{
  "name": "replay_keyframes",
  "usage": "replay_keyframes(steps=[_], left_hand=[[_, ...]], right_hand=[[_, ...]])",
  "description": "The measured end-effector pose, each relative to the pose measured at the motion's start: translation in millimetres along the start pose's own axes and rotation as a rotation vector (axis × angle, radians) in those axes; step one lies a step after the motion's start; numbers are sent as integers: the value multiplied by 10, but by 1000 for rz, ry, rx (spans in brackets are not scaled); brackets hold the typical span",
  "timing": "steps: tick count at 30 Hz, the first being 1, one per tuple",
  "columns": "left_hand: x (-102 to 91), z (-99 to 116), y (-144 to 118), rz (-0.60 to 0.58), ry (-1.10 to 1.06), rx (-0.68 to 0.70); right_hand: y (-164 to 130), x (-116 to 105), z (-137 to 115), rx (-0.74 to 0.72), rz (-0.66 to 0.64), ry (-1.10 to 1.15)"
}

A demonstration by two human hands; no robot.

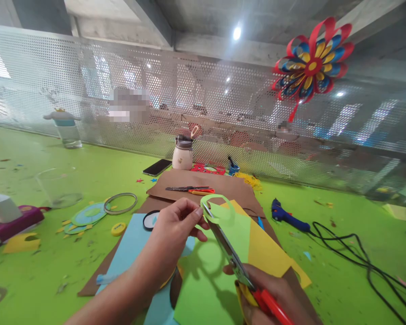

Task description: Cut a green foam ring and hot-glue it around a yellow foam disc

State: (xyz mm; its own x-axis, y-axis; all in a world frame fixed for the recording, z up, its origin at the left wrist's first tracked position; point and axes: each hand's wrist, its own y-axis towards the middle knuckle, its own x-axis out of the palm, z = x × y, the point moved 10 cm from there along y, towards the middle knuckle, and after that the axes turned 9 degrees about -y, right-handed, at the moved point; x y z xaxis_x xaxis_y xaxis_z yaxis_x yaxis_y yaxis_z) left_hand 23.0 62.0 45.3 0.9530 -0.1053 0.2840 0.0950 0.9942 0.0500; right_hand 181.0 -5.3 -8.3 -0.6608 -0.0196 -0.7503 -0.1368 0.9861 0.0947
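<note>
Pale green paper, a narrow strip (232, 208) bent into a loose loop, stands at the fingertips of the left hand (181, 219) in the head view. Thumb and forefinger pinch together there, so the left grip has hold of the loop at its left edge, and the rest bows away to the right. Against or just beside that edge, I cannot tell which, is the tip of the scissors (228, 248). The right hand (269, 289) has its grip wrapped round their handles, the long metal blades slanting up and left; how far the blades are parted is hard to judge.

Flat and smooth, a green sheet (206, 293) lies below, a rounded shadow across it. A yellow sheet (267, 248) shows at its right, a blue sheet (131, 253) at its left, and matte brown paper (209, 177) beneath. Orange-handled scissors (191, 188) rest on the brown paper beyond the hands. On the bench (104, 158), a slim round hoop (120, 211) lies at left and a blue glue gun (291, 218) at right.

The left forearm covers part of the blue sheet; the bottom edge cuts off the green sheet and the red handle. Shapes behind the perforated screen (209, 90) are blurred.
</note>
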Motion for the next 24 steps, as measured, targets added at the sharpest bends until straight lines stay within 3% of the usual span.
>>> replay_keyframes(steps=[24], left_hand=[[-30,96,-30,-4,-28,40]], right_hand=[[-19,-17,-31,-18,9,58]])
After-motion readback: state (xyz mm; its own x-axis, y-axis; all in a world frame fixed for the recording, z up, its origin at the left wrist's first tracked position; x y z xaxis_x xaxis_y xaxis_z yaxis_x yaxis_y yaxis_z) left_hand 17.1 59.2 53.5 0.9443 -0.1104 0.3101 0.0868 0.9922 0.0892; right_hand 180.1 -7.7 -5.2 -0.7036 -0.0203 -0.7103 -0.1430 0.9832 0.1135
